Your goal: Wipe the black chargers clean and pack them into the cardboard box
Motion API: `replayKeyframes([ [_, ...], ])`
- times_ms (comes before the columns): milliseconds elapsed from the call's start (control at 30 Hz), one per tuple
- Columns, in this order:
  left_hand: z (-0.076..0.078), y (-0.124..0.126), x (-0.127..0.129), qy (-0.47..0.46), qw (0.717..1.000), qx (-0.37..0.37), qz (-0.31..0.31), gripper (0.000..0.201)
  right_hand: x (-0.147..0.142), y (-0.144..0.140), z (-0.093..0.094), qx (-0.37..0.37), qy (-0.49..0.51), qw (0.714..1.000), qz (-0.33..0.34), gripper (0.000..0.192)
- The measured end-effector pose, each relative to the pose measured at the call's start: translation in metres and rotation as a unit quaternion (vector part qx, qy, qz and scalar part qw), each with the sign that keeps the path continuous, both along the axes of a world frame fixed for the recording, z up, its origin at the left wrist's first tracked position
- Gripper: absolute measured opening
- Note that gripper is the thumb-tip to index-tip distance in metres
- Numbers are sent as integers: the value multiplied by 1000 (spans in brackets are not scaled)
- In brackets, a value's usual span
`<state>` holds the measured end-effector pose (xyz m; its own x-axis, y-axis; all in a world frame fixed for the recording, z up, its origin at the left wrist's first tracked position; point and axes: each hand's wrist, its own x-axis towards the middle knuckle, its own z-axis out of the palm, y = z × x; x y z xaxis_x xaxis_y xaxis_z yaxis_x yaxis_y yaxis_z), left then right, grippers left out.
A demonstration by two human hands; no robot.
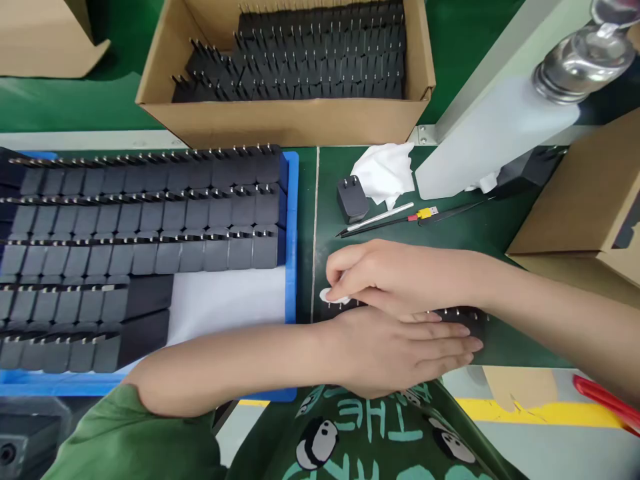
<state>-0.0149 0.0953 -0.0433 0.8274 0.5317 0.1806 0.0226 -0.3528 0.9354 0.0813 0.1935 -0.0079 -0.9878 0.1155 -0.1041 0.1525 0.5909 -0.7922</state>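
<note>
A row of black power adapters (475,322) lies on the green table in front of me, pins up, mostly hidden under my hands. My left hand (405,350) rests flat along the row, its fingers stretched out to the right. Pinched in the fingers of my right hand (367,275) is a small white wipe (326,295), which touches the pins at the row's left end. Just beyond, a single black adapter (353,200) stands beside a crumpled white tissue (384,172). A silver pen (385,216) and a thin black cable with a yellow USB plug (427,213) lie near it.
At left, a blue tray (291,233) holds many adapters in rows over white paper (227,293). A cardboard box (285,123) of adapters stands behind. On the right are a white bottle with a metal top (505,130) and another cardboard box (575,193).
</note>
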Motion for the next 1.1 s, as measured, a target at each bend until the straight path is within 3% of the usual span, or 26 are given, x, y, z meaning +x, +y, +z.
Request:
replayKeyframes([
  [67, -3, -2, 1, -12, 1000, -22, 5, 64, 9, 4, 1, 10, 0, 1000, 16, 26],
  [233, -8, -4, 1, -34, 999, 3, 15, 68, 28, 9, -4, -12, 23, 1000, 18, 36],
  [367, -10, -4, 1, -35, 997, -64, -16, 75, 44, 11, -2, -56, 11, 998, -10, 35],
  [500, -14, -7, 2, -105, 989, -96, 37, 88, 59, 10, 0, -64, -22, 997, -39, 25],
  [600, -15, -9, 2, -74, 996, -35, 34, 87, 69, 12, -1, -42, 3, 999, -20, 31],
  [733, -8, -7, 1, 52, 991, 124, -2, 68, 88, 15, 1, -13, 26, 999, -24, 33],
  [900, 7, -5, -1, 244, 904, 346, -56, 62, 120, 15, 5, -35, -5, 998, -51, 35],
  [967, 9, -5, -2, 262, 886, 377, -62, 68, 136, 16, 4, -29, -7, 997, -68, 35],
  [1100, 8, -3, 1, 276, 882, 374, -77, 82, 169, 23, 6, -17, -10, 997, -78, 34],
])
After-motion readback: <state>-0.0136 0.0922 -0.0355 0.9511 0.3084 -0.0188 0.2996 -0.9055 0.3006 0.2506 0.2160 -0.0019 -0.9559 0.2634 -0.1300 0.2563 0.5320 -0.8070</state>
